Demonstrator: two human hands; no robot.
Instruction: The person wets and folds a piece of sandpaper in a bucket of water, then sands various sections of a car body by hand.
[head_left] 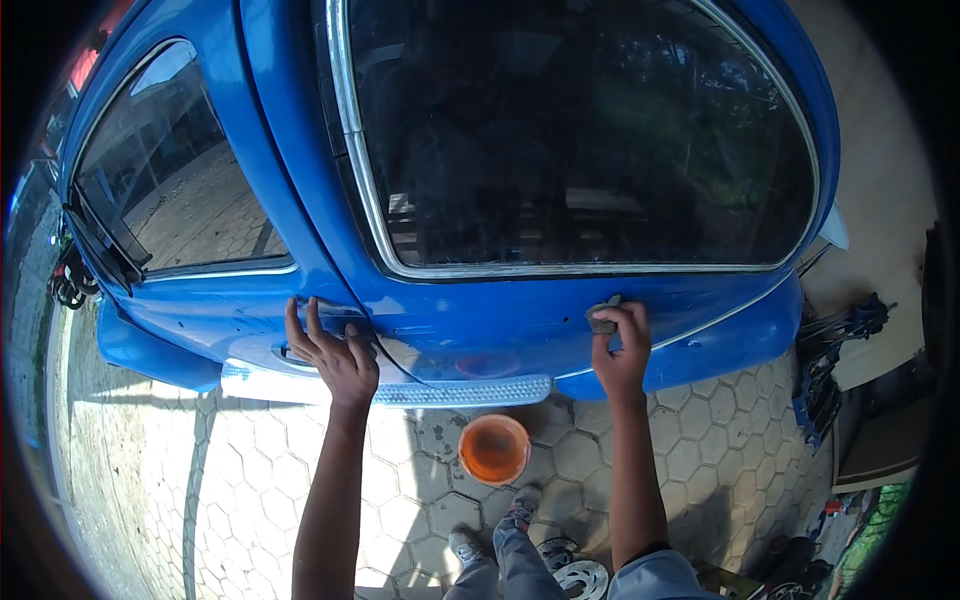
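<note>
Pad (602, 316) sits below the window (600, 150), pinched in your right fingers (628, 322); your left fingers (316, 325), loosely spread, seem empty below-left of the window. Best press lightly, evenly, flat to the car (480, 305).

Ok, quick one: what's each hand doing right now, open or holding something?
Left hand: open, fingers spread by the blue car's side.
Right hand: closed on a small grey-brown pad.

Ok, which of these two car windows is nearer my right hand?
The larger window, with the thick chrome frame, just above your right hand; the smaller window is farther left.
</note>
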